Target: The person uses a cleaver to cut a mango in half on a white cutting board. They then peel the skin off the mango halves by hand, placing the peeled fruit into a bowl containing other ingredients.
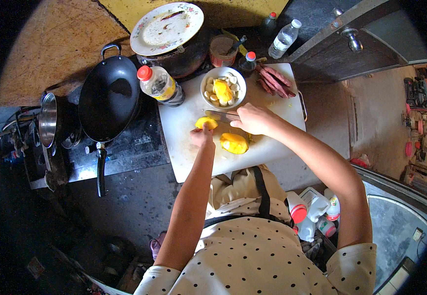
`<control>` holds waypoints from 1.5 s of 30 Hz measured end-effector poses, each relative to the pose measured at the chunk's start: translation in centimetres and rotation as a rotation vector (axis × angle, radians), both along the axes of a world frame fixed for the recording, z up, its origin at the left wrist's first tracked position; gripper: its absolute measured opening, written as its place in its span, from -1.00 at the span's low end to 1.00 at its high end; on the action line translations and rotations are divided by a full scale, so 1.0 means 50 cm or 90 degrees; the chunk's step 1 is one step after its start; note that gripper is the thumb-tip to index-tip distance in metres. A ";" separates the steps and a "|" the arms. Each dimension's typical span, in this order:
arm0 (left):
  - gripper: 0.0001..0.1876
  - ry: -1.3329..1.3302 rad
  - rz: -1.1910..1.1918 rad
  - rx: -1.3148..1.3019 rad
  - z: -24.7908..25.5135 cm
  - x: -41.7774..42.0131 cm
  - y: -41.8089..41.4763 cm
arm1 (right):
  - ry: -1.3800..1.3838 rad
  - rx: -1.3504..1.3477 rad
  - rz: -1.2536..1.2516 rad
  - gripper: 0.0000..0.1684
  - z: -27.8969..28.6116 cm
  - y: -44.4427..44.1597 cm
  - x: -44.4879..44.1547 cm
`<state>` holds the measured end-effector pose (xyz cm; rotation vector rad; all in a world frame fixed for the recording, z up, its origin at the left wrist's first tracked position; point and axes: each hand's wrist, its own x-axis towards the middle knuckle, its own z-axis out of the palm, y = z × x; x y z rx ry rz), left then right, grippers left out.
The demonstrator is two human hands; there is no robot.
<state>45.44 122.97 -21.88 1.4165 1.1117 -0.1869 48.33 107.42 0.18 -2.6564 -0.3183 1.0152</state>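
Observation:
My left hand (202, 136) grips a piece of yellow mango-like fruit (206, 122) just above the white cutting board (184, 155). In my right hand (252, 118) is a knife (217, 115), its blade pointing left close to the fruit's upper right side. I cannot tell whether blade and fruit touch. Below the knife a larger yellow fruit piece (234, 143) rests on the board. Beyond my hands stands a white bowl (204, 96) of pale round slices (209, 87), topped with yellow fruit pieces (222, 90). Several reddish-brown sausage-like strips (276, 82) lie at the board's far right.
Left of the board are a black wok (104, 99) and a red-capped bottle of dark liquid (163, 88). Behind stand a floral plate (150, 31) on a dark pot (178, 61), a tub (220, 51), a small bottle (247, 64) and a clear bottle (284, 40). A door (372, 51) is at right.

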 end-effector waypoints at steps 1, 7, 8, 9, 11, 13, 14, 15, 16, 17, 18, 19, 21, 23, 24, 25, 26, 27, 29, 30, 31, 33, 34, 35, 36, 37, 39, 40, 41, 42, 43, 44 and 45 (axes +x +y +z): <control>-0.68 0.000 0.003 -0.001 0.001 0.000 -0.001 | 0.004 -0.002 0.001 -0.50 -0.001 0.000 0.000; -0.68 -0.003 0.019 -0.011 0.007 -0.002 -0.002 | 0.015 -0.011 -0.002 -0.50 0.003 0.004 0.001; -0.68 -0.001 0.023 -0.010 0.008 -0.001 -0.002 | 0.023 -0.014 -0.005 -0.50 0.004 0.005 0.002; -0.68 0.001 0.025 -0.009 0.014 -0.001 -0.005 | 0.031 -0.018 -0.010 -0.49 0.005 0.005 0.002; -0.67 0.011 0.026 0.020 0.027 0.000 -0.014 | 0.027 -0.017 -0.013 -0.49 0.005 0.005 0.000; -0.67 0.011 0.033 0.033 0.027 0.000 -0.013 | 0.025 -0.017 -0.010 -0.49 0.007 0.006 -0.001; -0.67 0.006 0.037 0.031 0.026 -0.001 -0.013 | 0.025 -0.019 -0.009 -0.49 0.009 0.007 -0.001; -0.66 0.002 0.040 0.029 0.027 -0.001 -0.013 | 0.026 -0.021 -0.008 -0.49 0.010 0.006 -0.002; -0.66 0.005 0.033 0.034 0.027 -0.001 -0.013 | 0.017 -0.018 -0.005 -0.50 0.007 0.004 -0.004; -0.66 0.008 0.025 0.039 0.028 -0.001 -0.013 | 0.008 -0.015 -0.003 -0.50 0.002 0.001 -0.006; -0.66 0.012 0.017 0.044 0.031 -0.001 -0.013 | -0.001 -0.012 0.000 -0.50 0.004 0.001 -0.007; -0.66 0.021 0.013 0.047 0.034 0.000 -0.014 | 0.010 -0.012 -0.007 -0.50 0.008 0.000 -0.008; -0.67 0.037 0.005 0.052 0.037 0.003 -0.016 | 0.031 -0.010 -0.020 -0.50 0.019 -0.002 -0.010; -0.67 0.032 0.003 0.054 0.029 0.003 -0.014 | 0.008 -0.016 -0.004 -0.50 0.005 -0.006 -0.013; -0.67 0.030 0.002 0.056 0.025 0.002 -0.012 | -0.004 -0.018 0.005 -0.49 0.009 -0.004 -0.013; -0.67 0.025 0.004 0.052 0.020 0.001 -0.011 | 0.013 -0.014 -0.007 -0.49 0.014 -0.003 -0.012; -0.67 0.019 0.006 0.048 0.015 -0.001 -0.009 | 0.029 -0.011 -0.019 -0.48 0.021 -0.002 -0.012; -0.68 0.014 0.005 0.043 0.019 0.000 -0.012 | 0.046 -0.008 -0.034 -0.47 0.028 -0.002 -0.013; -0.68 0.019 0.012 0.062 0.027 0.001 -0.020 | 0.048 -0.003 -0.044 -0.46 0.026 -0.008 -0.016; -0.68 0.020 0.015 0.071 0.034 0.001 -0.025 | 0.049 0.000 -0.049 -0.46 0.026 -0.011 -0.019; -0.69 0.013 0.043 0.067 0.013 -0.003 -0.019 | 0.050 0.006 -0.051 -0.46 0.029 -0.006 -0.019; -0.69 -0.001 0.091 0.058 -0.002 -0.006 -0.019 | 0.054 0.015 -0.064 -0.46 0.030 -0.006 -0.021; -0.69 0.020 0.051 0.072 0.008 -0.003 -0.021 | 0.059 0.014 -0.065 -0.47 0.028 -0.010 -0.021; -0.69 0.042 0.012 0.087 0.018 -0.001 -0.022 | 0.064 0.012 -0.066 -0.47 0.025 -0.014 -0.022; -0.69 0.045 -0.003 0.090 0.023 0.000 -0.022 | 0.068 0.012 -0.066 -0.47 0.024 -0.016 -0.023; -0.69 0.048 -0.018 0.093 0.033 0.001 -0.022 | 0.070 0.011 -0.070 -0.47 0.023 -0.018 -0.024; -0.69 0.018 0.001 0.074 0.025 -0.002 -0.020 | 0.074 0.010 -0.076 -0.47 0.023 -0.019 -0.028; -0.69 0.007 0.036 0.072 -0.001 -0.006 -0.015 | 0.049 0.011 -0.055 -0.48 0.018 -0.017 -0.031; -0.68 -0.004 0.071 0.070 -0.026 -0.009 -0.012 | 0.024 0.011 -0.033 -0.48 0.007 -0.017 -0.036; -0.68 -0.014 0.105 0.068 -0.046 -0.012 -0.010 | 0.000 0.012 -0.013 -0.48 -0.002 -0.016 -0.038; -0.68 0.010 0.046 0.094 -0.019 -0.008 -0.016 | 0.013 0.003 -0.019 -0.48 -0.001 -0.020 -0.040; -0.68 0.034 -0.013 0.120 0.009 -0.003 -0.017 | 0.025 -0.005 -0.025 -0.48 0.003 -0.021 -0.040; -0.68 0.038 -0.026 0.124 0.019 -0.003 -0.016 | 0.036 -0.012 -0.026 -0.48 0.008 -0.020 -0.041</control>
